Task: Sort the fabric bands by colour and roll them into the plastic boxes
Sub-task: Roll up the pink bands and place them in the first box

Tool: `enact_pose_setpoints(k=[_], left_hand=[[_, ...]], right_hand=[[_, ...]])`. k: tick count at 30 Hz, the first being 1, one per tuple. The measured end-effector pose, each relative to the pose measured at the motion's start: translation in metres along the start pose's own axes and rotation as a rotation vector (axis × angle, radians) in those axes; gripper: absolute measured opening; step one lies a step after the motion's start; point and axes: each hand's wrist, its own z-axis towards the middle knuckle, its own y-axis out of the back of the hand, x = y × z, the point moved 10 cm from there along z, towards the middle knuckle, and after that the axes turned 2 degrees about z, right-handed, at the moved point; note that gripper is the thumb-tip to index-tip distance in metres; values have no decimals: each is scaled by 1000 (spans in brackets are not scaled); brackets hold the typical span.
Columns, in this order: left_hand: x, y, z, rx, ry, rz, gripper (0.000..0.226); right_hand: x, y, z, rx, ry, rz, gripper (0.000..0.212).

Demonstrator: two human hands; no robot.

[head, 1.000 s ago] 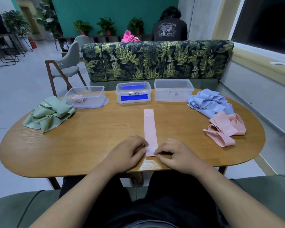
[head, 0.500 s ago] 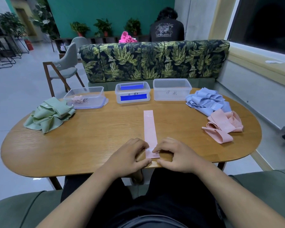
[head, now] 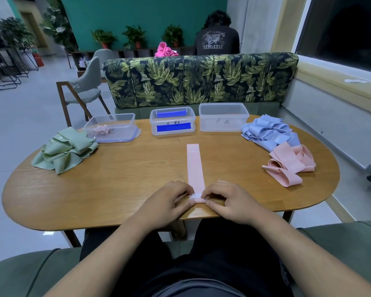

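Note:
A pink fabric band (head: 195,168) lies flat and straight on the wooden table (head: 124,185), pointing away from me. Its near end is curled into a small roll. My left hand (head: 169,202) and my right hand (head: 227,200) pinch that roll from either side, close to the table's front edge. Three clear plastic boxes stand in a row at the back: the left box (head: 113,129) holds a rolled pink band, the middle box (head: 172,123) bears blue tape, the right box (head: 223,116) looks empty.
A heap of green bands (head: 62,151) lies at the left. Blue bands (head: 270,131) and more pink bands (head: 291,163) are piled at the right. A leaf-print sofa (head: 201,80) stands behind the table, and a person sits beyond it.
The roll at the band's near end has grown a little and both hands have crept slightly forward along it. The rest of the band and the piles have not moved.

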Motion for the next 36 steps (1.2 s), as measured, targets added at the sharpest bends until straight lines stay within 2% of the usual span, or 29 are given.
enact_pose_setpoints(k=[5, 14, 19, 24, 33, 36], left_hand=[[-8, -2, 0, 26, -94, 21, 9], [-10, -1, -3, 4, -130, 32, 6], [-13, -1, -7, -51, -167, 121, 12], [-28, 0, -16, -178, -285, 281, 17], [-32, 0, -16, -240, -292, 371, 22], [-32, 1, -16, -241, -282, 389, 23]], right_hand=[[4, -4, 0, 21, 24, -37, 7], [6, -2, -2, 13, 19, -37, 12], [5, -3, -3, -3, 7, -63, 7], [5, -4, -4, -22, 21, -109, 3], [9, -4, -7, -90, 79, -170, 12], [11, -6, -7, -44, 117, -137, 22]])
